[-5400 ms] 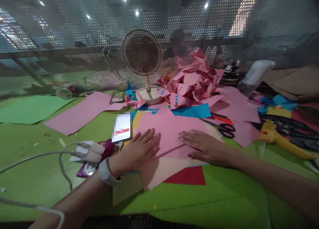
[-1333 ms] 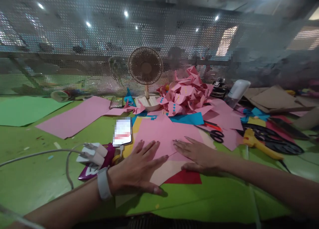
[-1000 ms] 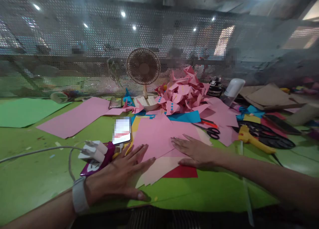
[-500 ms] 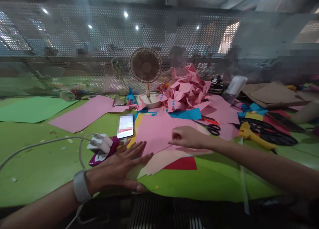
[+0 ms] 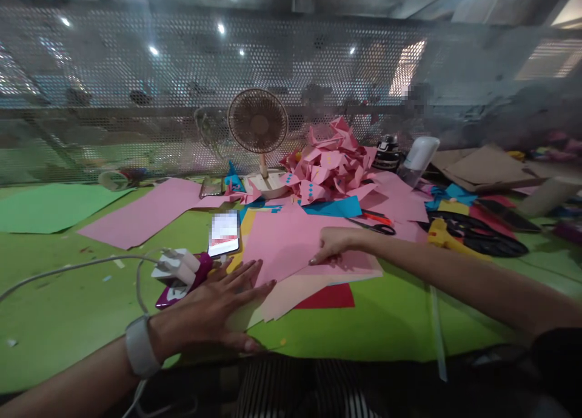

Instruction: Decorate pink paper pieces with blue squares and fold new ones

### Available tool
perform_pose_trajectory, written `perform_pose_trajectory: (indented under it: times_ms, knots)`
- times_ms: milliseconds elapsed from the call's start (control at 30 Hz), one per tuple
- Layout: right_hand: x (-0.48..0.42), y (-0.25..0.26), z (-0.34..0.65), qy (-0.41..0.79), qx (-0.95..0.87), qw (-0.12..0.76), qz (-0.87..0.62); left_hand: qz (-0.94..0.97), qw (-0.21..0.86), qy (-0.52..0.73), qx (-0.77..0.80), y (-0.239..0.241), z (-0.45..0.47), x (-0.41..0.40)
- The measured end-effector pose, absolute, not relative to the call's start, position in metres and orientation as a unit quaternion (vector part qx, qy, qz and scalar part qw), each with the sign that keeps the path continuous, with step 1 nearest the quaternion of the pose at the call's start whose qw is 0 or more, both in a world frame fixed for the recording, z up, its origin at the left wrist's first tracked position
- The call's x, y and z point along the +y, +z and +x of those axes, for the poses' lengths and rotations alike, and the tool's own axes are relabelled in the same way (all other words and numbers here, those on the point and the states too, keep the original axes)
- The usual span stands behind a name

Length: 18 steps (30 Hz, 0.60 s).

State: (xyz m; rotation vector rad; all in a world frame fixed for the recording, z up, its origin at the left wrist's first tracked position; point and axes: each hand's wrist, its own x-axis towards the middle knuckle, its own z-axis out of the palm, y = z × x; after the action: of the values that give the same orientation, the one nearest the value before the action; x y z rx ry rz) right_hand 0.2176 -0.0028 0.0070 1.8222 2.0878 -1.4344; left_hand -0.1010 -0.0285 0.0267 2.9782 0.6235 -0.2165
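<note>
My left hand [image 5: 222, 303] lies flat with fingers spread, its fingertips on the left edge of a pink paper sheet [image 5: 277, 242]. My right hand [image 5: 334, 246] is closed, fingers curled under. Its thumb tip presses down on the sheet's near slanting edge, and I see nothing inside the curled fingers. Peach paper layers [image 5: 291, 292] stick out below the pink sheet, with a red piece of paper [image 5: 330, 295] beneath them. A yellow sheet [image 5: 247, 230] shows along the left side. A lit phone [image 5: 224, 233] rests just beyond my left hand.
Left of my hand sits a purple power strip [image 5: 170, 295] with white chargers [image 5: 179, 269] and a cable. Behind are a small fan [image 5: 258, 124] and a heap of folded pink paper [image 5: 334, 163]. Black scissors [image 5: 382, 229] and a yellow glue gun [image 5: 448, 239] lie to the right.
The view has shifted slightly, so most things appear a little further left. My right hand has tilted, with its thumb pointing down at the paper edge. My left hand stays flat.
</note>
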Motion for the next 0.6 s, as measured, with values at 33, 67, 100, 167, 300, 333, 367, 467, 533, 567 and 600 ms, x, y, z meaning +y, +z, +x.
perform_pose_trajectory:
  times_ms: [33,67,100,167,300,333,367,467,533,567,600]
  knots:
    - [-0.002,0.007,0.228,-0.459,0.661,0.013,0.593,0.975,0.044,-0.072,0.206,0.028,-0.1,-0.029]
    - [-0.001,0.007,0.237,-0.458,0.654,0.015,0.603,0.975,0.041,-0.071,0.206,0.028,-0.1,-0.029]
    - [-0.001,0.007,0.245,-0.457,0.646,0.016,0.611,0.976,0.039,-0.07,0.205,0.029,-0.1,-0.029]
    - [-0.001,0.008,0.257,-0.456,0.634,0.012,0.625,0.977,0.031,-0.067,0.201,0.028,-0.1,-0.029]
    - [-0.003,0.008,0.268,-0.464,0.611,0.001,0.642,0.981,0.017,-0.053,0.188,0.022,-0.107,-0.027]
    - [-0.004,0.008,0.27,-0.467,0.606,-0.001,0.644,0.982,0.014,-0.05,0.184,0.021,-0.11,-0.027]
    - [-0.004,0.007,0.272,-0.47,0.602,-0.004,0.646,0.982,0.013,-0.05,0.184,0.019,-0.113,-0.026]
    - [-0.006,0.005,0.277,-0.48,0.59,-0.017,0.649,0.978,0.012,-0.062,0.199,0.016,-0.123,-0.026]
    - [-0.008,0.006,0.28,-0.487,0.583,-0.027,0.65,0.975,0.009,-0.072,0.211,0.016,-0.129,-0.025]
    - [-0.009,0.006,0.28,-0.491,0.579,-0.033,0.65,0.974,0.007,-0.076,0.214,0.016,-0.131,-0.025]
    - [-0.01,0.007,0.281,-0.495,0.576,-0.038,0.65,0.974,0.004,-0.08,0.213,0.017,-0.132,-0.025]
